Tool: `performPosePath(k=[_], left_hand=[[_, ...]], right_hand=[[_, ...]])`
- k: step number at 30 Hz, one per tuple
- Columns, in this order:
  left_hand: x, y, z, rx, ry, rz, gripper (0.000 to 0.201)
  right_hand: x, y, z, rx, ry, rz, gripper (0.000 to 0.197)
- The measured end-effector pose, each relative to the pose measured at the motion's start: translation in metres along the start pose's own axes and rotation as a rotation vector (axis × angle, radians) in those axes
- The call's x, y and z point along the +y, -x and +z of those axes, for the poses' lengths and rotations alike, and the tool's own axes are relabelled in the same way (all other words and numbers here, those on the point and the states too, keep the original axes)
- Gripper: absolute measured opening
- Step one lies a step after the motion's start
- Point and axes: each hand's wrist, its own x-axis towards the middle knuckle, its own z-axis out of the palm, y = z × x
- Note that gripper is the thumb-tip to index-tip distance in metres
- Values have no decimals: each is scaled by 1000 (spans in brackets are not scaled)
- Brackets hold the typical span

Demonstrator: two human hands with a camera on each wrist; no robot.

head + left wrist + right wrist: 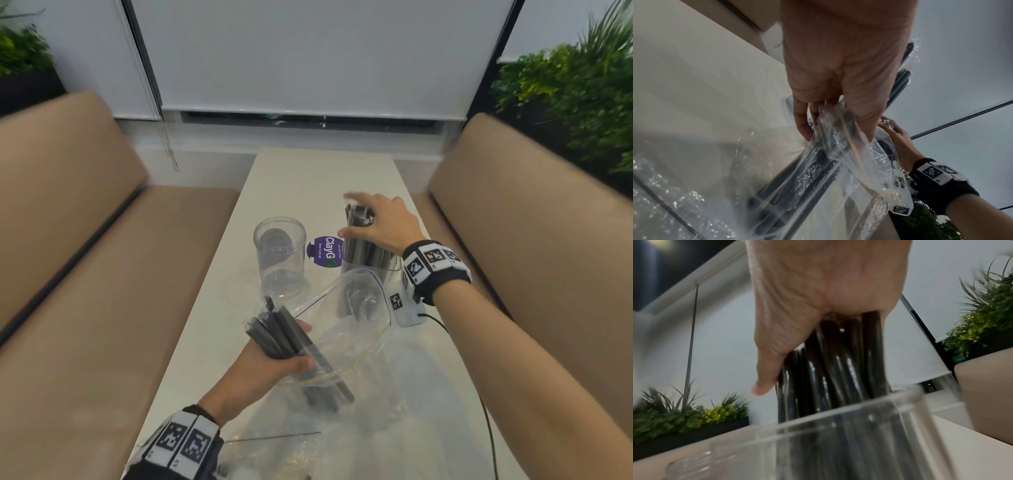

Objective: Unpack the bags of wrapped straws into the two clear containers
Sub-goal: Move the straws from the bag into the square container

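Observation:
Near the front of the white table (291, 178), my left hand (274, 356) (838, 81) grips a bundle of black wrapped straws (274, 329) (813, 162). Their lower ends sit inside a clear zip bag (356, 308) (859, 162), whose mouth gapes towards the containers. Further back, my right hand (380, 222) (818, 288) rests palm-down, fingers spread, on the tops of more black straws (359, 250) (834, 369). These stand upright in the right clear container (392, 270) (859, 434). The left clear container (279, 257) stands empty.
A purple round sticker (325, 251) lies between the containers. Crumpled clear bags (308, 445) cover the table's near end. A white tagged device (407, 308) with a black cable lies right of the bag. Tan benches (85, 274) flank the table, with plants (582, 102) behind.

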Motion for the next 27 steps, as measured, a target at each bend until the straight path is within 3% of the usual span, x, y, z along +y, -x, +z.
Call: performPosePath(k=[3,7,10,17,21,24,27], left_hand=[[1,1,0,-1,4,2,40],[0,0,-1,5,11,-6,40],[0,0,0,10,13,-7,40],[-1,1,-1,5,-9,-8,39],[-1,0,-1,-5,-16,-4,39],[0,-2,1,-13,-20,8,40],[4,-5,2,-21,-34,23,39]], right_hand=[[-1,-4,-2,59,-43,-29,30],[-12,-10,-15,191,-25,2,33],[-14,-13,-11,125,29,65,34],[-10,-11,0,-47,209,148,87],[-16,3,-22,-77,106,128,95],[-28,21,-57,142,52,61,69],[-47,57,-83,389,-278,-94,24]])
